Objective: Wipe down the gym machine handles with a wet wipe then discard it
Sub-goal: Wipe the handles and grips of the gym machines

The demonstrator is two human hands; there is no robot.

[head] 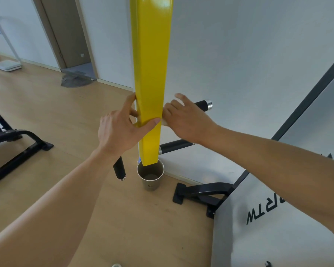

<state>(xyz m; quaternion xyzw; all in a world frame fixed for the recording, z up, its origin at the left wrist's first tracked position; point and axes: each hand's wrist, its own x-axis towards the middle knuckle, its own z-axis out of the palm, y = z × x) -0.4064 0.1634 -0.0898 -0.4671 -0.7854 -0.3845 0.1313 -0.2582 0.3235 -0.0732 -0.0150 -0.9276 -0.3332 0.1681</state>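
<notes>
A yellow upright post (151, 64) of the gym machine rises in front of me. My left hand (120, 130) holds it, thumb across the front face and fingers round the far side. My right hand (183, 118) lies over the upper right black handle (201, 104) close to the post, gripping a white wet wipe (165, 123) against the bar; only small bits of the wipe show under the hand. A second black handle (175, 146) sticks out lower on the right. A third black handle (119, 169) points toward me at lower left.
A grey metal cup-shaped bin (150, 175) stands on the wooden floor just below the post. The machine's black foot (199, 193) and a grey panel (278, 218) are on the right. Another black machine frame (17, 145) stands left. A white wall is behind.
</notes>
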